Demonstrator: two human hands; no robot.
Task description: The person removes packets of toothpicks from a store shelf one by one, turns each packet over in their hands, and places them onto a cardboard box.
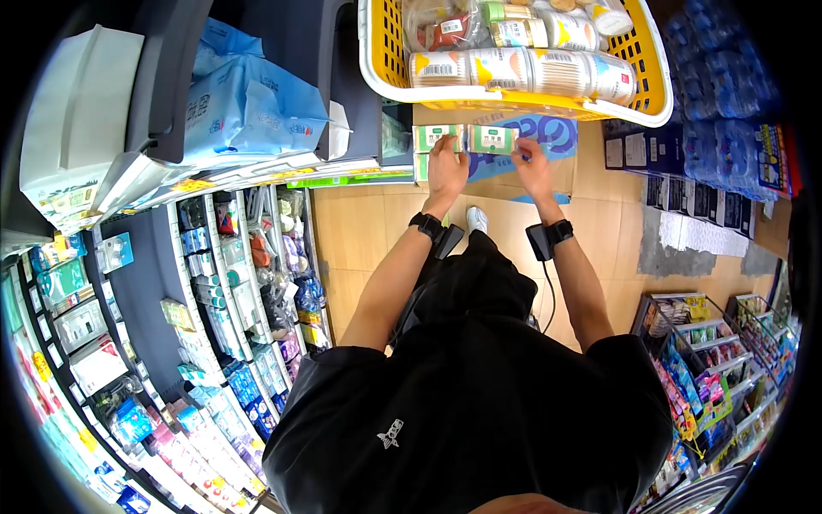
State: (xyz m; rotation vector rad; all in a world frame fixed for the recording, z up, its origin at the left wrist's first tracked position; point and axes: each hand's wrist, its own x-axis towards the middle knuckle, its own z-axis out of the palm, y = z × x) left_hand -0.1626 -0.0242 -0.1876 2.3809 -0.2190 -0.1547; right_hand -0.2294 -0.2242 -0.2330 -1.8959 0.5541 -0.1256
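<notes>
Two small green-and-white boxes stand side by side at the shelf's end, below a yellow basket (514,104). My left hand (448,171) has its fingers bent over the front of the left box (425,135), partly covering it. At the right end of the other box (491,139) is my right hand (534,171), fingers curled together; whether it grips the box or something small is unclear. More green-and-white packaging shows below the left box, mostly hidden by my left hand. Behind the boxes lies a cardboard carton (561,176) with blue and purple print.
The basket holds several clear tubs of toothpicks or cotton swabs (561,71). Blue tissue packs (248,103) sit on the shelf to the left. Wrapped water bottles (723,150) are stacked at right. Stocked shelves (231,291) line the left, and a snack rack (711,360) stands lower right.
</notes>
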